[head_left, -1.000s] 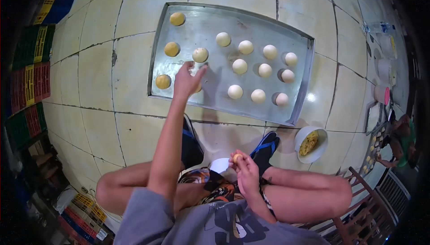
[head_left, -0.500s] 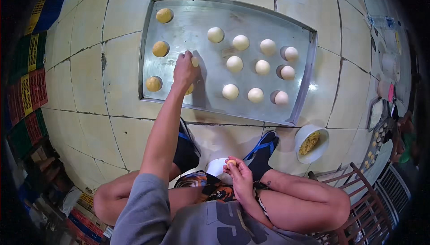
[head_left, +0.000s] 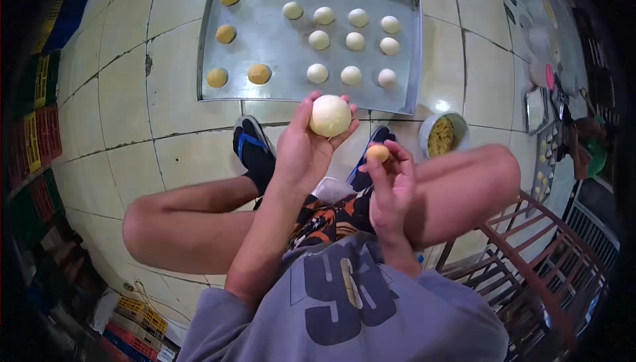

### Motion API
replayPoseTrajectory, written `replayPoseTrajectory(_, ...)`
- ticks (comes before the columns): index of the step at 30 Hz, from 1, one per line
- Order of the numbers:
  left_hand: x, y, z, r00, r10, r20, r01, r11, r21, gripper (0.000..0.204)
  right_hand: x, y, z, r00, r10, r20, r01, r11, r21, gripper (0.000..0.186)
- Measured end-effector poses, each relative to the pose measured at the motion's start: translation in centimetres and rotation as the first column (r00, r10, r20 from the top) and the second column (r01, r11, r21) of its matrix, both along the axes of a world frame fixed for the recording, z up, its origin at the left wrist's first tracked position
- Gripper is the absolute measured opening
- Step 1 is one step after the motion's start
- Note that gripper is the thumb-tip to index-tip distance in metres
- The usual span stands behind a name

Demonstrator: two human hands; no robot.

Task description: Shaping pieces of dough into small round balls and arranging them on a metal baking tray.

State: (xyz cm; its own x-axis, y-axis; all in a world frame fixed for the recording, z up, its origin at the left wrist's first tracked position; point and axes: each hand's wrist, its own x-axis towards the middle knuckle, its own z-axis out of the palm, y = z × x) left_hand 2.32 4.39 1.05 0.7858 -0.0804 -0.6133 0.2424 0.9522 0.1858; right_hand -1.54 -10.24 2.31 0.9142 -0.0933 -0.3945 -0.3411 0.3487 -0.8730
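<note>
Within the cupped fingers of the left hand (head_left: pixel 306 153) sits a large pale dough ball (head_left: pixel 330 115); the thumb bears on its left side, and the other fingers wrap round its far and right sides, closed about it; the palm faces upward; to the right of those fingers, and nearer the body, the right hand (head_left: pixel 392 193) holds a small orange ball (head_left: pixel 377 154); thumb and fingertips are pinched on it; the two balls are apart.

Beyond the left fingertips, a metal tray (head_left: pixel 265 37) lies on the tiled floor (head_left: pixel 179 137); ahead and to the left of those fingers, it bears four yellow balls (head_left: pixel 259 74); mostly straight ahead and to the right, it bears ten white balls (head_left: pixel 355 41), set apart in loose rows; ahead and to the right of the right fingers stands a bowl (head_left: pixel 426 127) containing yellow filling (head_left: pixel 440 138).
</note>
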Motion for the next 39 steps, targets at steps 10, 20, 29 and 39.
replayPoseTrajectory(10,-4.7,-2.2,4.3,0.977,0.059,0.204,-0.096,0.979,0.177,0.043,1.2,-0.7,2.9,0.760,0.465,0.454,-0.235,0.848,-0.476,0.036)
replayPoseTrajectory(20,-4.3,-3.1,4.8,0.973,-0.095,0.211,-0.028,0.857,0.515,0.035,2.6,-0.4,2.1,0.438,0.657,0.613,0.160,0.614,-0.773,0.042)
replayPoseTrajectory(29,-4.6,-0.6,6.0,0.935,-0.272,0.227,0.106,0.827,0.552,0.048,3.1,-1.6,2.2,0.829,0.433,0.353,-0.444,0.894,-0.056,0.041)
replayPoseTrajectory(39,-6.1,1.9,5.0,0.667,-0.740,0.088,0.378,0.437,0.816,0.060,3.4,-0.7,2.8,0.627,0.707,0.328,-0.724,0.684,-0.090,0.043)
